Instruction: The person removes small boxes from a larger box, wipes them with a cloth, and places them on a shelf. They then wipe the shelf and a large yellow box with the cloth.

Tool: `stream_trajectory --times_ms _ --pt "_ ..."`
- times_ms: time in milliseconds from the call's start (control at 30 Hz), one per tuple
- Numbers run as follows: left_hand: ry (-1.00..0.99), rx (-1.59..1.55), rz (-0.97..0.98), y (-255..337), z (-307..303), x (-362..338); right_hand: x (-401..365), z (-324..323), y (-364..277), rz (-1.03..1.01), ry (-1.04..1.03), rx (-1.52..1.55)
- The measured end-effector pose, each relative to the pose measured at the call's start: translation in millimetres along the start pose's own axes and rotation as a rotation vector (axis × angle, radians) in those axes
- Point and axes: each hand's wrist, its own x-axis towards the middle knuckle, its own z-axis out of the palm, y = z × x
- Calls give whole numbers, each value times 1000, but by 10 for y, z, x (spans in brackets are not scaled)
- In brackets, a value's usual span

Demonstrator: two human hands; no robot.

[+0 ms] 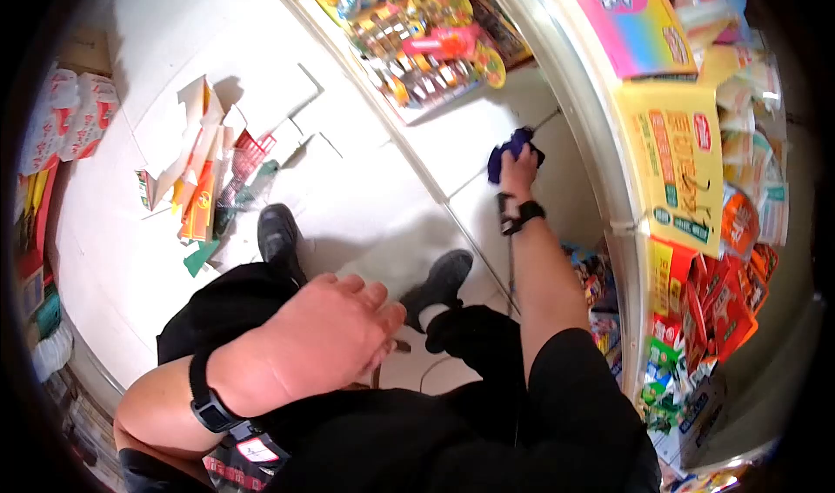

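Observation:
My right hand is stretched out low and grips a blue cloth, which is pressed against the white lower shelf board. A black wristband sits on that wrist. My left hand hovers close to the camera above my knees, fingers loosely apart, holding nothing. A black watch is on its wrist. My two black shoes stand on the white floor below.
Shelves of bright snack packets and yellow boxes curve along the right. A rack of colourful sweets stands at the top. Flattened cardboard and a red basket lie on the floor at left, near wrapped packs.

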Motion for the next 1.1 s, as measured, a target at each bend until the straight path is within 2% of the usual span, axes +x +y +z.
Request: stream_trajectory --times_ms 100,167,200,233,333,367,433,500,567,633,667,700,767,800,867,900,967,1000,1033,1100 --pt "-35 -1 22 -9 -25 61 -282 352 -467 -447 134 -192" --pt "-48 32 31 -2 -21 102 -345 195 -685 -563 -55 -88" --pt "-59 56 48 -13 -20 115 -328 98 -772 -541 -106 -56" --pt "-51 69 41 -33 -10 121 -274 64 -821 -435 -156 -6" --pt "-40 58 42 -73 19 93 -240 27 -919 -277 -172 193" --pt "-38 61 44 -81 14 80 -246 29 -935 -278 -169 192" --pt "-1 51 48 -92 2 56 -283 22 -1004 -260 -289 179" --pt "6 56 54 -88 -2 40 -436 14 -1094 -341 -189 -59" --pt "17 65 56 -94 8 26 -458 -33 -1066 -389 -249 -144" --pt "18 47 70 -118 31 -5 -364 -85 -1053 -241 -255 -49" --pt "30 53 68 -126 23 -37 -187 122 -766 -268 -210 116" --pt "62 41 72 -131 15 -67 -110 238 -614 -122 -221 369" --pt "103 26 81 -138 -3 -107 -291 -246 -1208 287 -501 601" --pt "107 30 79 -141 -10 -124 -274 -195 -1171 284 -496 595" --pt "113 34 81 -147 -25 -157 -202 4 -1048 -107 -360 216" --pt "133 44 95 -152 -32 -175 -161 33 -1028 -108 -358 212" --pt "152 47 113 -139 -108 -220 -117 60 -1074 -269 -193 313" --pt "249 -10 205 -88 -248 -279 -248 -196 -1456 37 -362 542" --pt "341 -72 299 -39 -362 -334 -256 -270 -1595 49 -362 531" --pt "729 -284 475 40 -441 -430 -201 -280 -1693 298 -425 720"
